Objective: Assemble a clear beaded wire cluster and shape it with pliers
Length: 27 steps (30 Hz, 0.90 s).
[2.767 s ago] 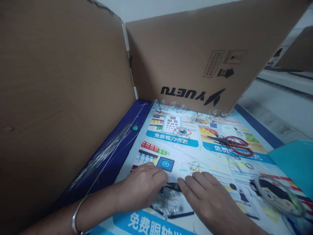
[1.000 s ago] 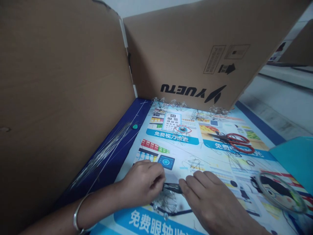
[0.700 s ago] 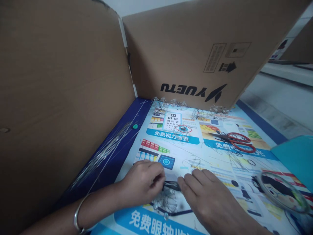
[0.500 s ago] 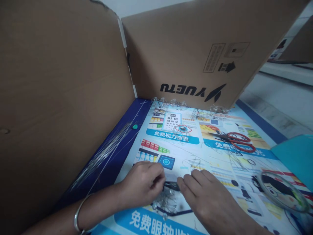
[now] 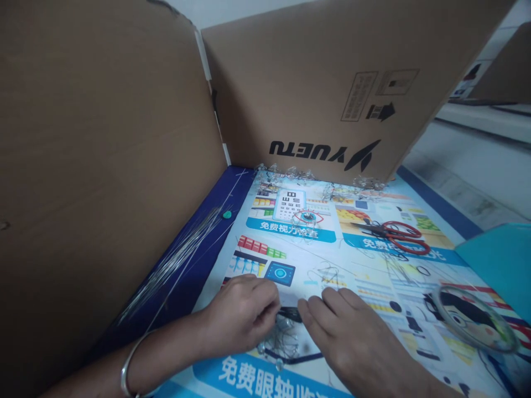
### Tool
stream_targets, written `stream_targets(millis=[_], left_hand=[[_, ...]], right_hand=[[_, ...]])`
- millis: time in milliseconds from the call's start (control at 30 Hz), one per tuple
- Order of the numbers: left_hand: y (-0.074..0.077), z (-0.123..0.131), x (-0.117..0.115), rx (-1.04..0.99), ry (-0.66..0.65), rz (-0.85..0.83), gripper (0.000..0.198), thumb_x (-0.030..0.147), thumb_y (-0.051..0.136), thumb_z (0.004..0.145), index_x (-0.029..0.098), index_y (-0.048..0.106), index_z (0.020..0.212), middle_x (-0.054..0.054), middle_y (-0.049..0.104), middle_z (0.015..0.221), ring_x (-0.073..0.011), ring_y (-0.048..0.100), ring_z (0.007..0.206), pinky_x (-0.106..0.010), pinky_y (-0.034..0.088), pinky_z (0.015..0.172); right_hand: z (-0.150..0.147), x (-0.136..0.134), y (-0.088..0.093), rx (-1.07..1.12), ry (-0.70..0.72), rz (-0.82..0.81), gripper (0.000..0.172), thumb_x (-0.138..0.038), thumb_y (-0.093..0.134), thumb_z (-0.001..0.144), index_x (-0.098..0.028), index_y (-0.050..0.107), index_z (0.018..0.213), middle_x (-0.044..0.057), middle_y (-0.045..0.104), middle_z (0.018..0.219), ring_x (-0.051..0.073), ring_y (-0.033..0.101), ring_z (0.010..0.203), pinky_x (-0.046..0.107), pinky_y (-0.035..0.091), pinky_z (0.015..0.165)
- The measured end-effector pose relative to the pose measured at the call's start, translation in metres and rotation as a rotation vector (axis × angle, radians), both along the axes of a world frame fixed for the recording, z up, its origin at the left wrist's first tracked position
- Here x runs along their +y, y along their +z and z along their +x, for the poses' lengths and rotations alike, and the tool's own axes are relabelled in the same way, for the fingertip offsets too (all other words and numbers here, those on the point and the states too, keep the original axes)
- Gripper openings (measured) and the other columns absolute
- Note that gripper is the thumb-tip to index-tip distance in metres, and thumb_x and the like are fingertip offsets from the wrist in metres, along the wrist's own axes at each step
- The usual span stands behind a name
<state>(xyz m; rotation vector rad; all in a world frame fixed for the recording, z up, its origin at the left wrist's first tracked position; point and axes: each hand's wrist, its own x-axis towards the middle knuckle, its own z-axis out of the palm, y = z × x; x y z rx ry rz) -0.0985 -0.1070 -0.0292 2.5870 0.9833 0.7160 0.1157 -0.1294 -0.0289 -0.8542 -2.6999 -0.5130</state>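
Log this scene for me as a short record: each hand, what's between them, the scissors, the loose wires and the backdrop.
Left hand: fingers curled at one end of the tool; what they pinch is hidden
Right hand: gripping the dark tool
Between hands: part of that tool, with a beaded wire piece showing just below it in the picture
Scissors: red-handled, lying on the printed sheet
Wires: long silvery bundle beside the left cardboard panel
Backdrop: far cardboard panel, YUETU printed upside down

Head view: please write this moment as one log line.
left hand: closed near clear-beaded wire cluster; right hand: holding black tool; red-handled scissors: lying beyond
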Motion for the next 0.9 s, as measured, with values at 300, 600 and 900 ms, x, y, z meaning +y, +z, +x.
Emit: stream_targets(millis=[300, 600, 900], left_hand=[[0.0049, -0.0001, 0.0015, 0.045, -0.078, 0.001, 0.013, 0.009, 0.042, 0.081, 0.018, 0.048, 0.074, 0.001, 0.053, 0.064, -0.0123, 0.045, 0.059, -0.025, 0.037, 0.056], [0.0017, -0.0001, 0.0006, 0.053, -0.07, 0.0, 0.012, 0.007, 0.045, 0.079, 0.018, 0.046, 0.073, 0.001, 0.054, 0.065, -0.0121, 0.045, 0.06, -0.025, 0.036, 0.057], [0.0016, -0.0014, 0.0038, 0.011, -0.032, 0.025, 0.011, 0.007, 0.046, 0.078, 0.017, 0.048, 0.074, 0.001, 0.055, 0.065, -0.0116, 0.048, 0.06, -0.025, 0.037, 0.058]], right_hand=[[0.0024, -0.0017, -0.0012, 0.0, 0.0, -0.003, 0.011, -0.008, 0.053, 0.074, -0.017, 0.053, 0.082, 0.006, 0.061, 0.085, 0.02, 0.049, 0.07, 0.034, 0.03, 0.062], [0.003, -0.0047, 0.0001, 0.036, 0.009, -0.003, 0.018, -0.006, 0.052, 0.069, -0.016, 0.053, 0.084, 0.006, 0.061, 0.084, 0.02, 0.051, 0.07, 0.034, 0.03, 0.06], [0.0038, -0.0024, -0.0031, 0.008, -0.07, -0.005, 0.02, -0.011, 0.053, 0.07, -0.016, 0.055, 0.089, 0.003, 0.056, 0.074, 0.019, 0.044, 0.066, 0.034, 0.028, 0.062]])
